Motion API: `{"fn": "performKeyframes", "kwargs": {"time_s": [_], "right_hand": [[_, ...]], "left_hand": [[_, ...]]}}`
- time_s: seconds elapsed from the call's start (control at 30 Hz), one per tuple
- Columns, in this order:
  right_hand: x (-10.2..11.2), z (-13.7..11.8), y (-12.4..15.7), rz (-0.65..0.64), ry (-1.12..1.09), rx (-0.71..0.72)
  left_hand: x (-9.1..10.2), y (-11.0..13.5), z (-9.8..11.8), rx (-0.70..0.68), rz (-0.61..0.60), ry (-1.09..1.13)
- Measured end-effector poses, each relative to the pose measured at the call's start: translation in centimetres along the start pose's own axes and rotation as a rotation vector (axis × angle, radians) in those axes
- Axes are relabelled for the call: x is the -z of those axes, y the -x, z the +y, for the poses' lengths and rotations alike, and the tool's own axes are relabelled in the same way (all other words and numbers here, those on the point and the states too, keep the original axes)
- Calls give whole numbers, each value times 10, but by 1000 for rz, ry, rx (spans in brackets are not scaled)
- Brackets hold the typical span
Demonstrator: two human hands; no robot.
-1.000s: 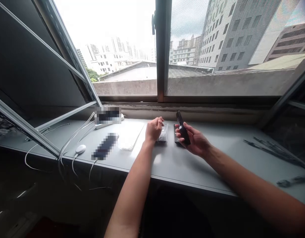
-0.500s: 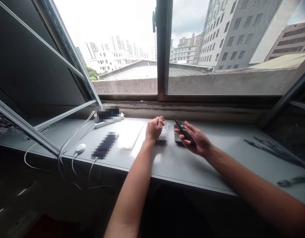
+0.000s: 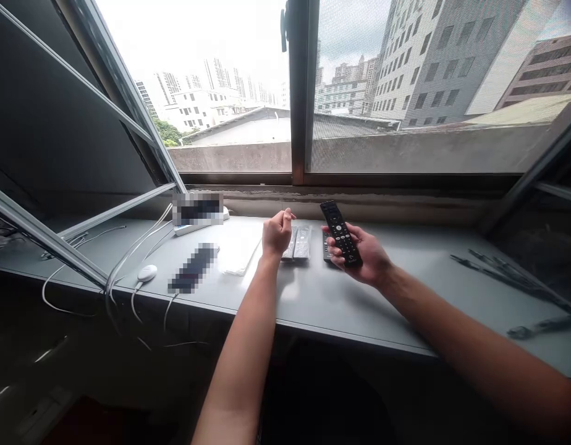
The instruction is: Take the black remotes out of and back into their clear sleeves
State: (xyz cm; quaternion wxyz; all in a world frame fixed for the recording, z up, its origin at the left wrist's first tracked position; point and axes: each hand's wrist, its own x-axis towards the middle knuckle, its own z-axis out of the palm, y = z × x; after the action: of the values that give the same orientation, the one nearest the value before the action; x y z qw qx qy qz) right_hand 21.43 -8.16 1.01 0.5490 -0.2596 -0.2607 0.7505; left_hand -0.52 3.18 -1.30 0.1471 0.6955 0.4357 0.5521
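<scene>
My right hand [image 3: 369, 256] is wrapped round a black remote control [image 3: 342, 238], held tilted up with its button face showing. Partly hidden behind it, a second black remote [image 3: 327, 252] lies on the grey table. My left hand [image 3: 277, 233] is curled closed just above the table; whatever may be inside its fingers is hidden. Right beside that hand lie remotes in clear plastic wrapping [image 3: 303, 243], partly covered by it. A thin stack of white plastic sleeves or sheets [image 3: 241, 256] rests to its left.
A blurred-out phone-like object [image 3: 193, 269] and a white round device [image 3: 147, 273] with cables lie at the left. Behind them stands a white power strip [image 3: 202, 225]. Dark cables [image 3: 503, 278] lie at the right. Metal frames [image 3: 123, 210] flank the table, and a window [image 3: 299, 123] rises behind.
The remote in my right hand has turned so its buttons face me. My left hand has shifted slightly left, showing more of the wrapped remotes. The view has moved a little.
</scene>
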Motion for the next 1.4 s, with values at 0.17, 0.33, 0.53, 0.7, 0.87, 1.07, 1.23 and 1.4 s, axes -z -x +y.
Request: {"fn": "performKeyframes", "kwargs": {"time_s": [0.17,0.33,0.53,0.7,0.87,1.07,1.23,1.4], "right_hand": [[2,0,-4,111,-7,-33],[2,0,-4,93,-24,-18],[-5,1,0,19,-13,3],[-1,9,-2,50,181,126],[7,16,-7,30,330,304],[8,13,-11,26,343,399],[7,15,-10,39,426,372],[8,22,-10,155,518,287]], "left_hand": [[-11,4,-1,-23,-64,-41],[-18,6,-4,-85,-145,-71],[-15,5,-5,-47,-117,-63],[-16,6,-5,-48,-126,-65],[-15,5,-6,-38,-127,-61],[-11,5,-3,-14,-163,-50],[-11,6,2,25,-147,76],[-14,5,8,161,-259,347]]}}
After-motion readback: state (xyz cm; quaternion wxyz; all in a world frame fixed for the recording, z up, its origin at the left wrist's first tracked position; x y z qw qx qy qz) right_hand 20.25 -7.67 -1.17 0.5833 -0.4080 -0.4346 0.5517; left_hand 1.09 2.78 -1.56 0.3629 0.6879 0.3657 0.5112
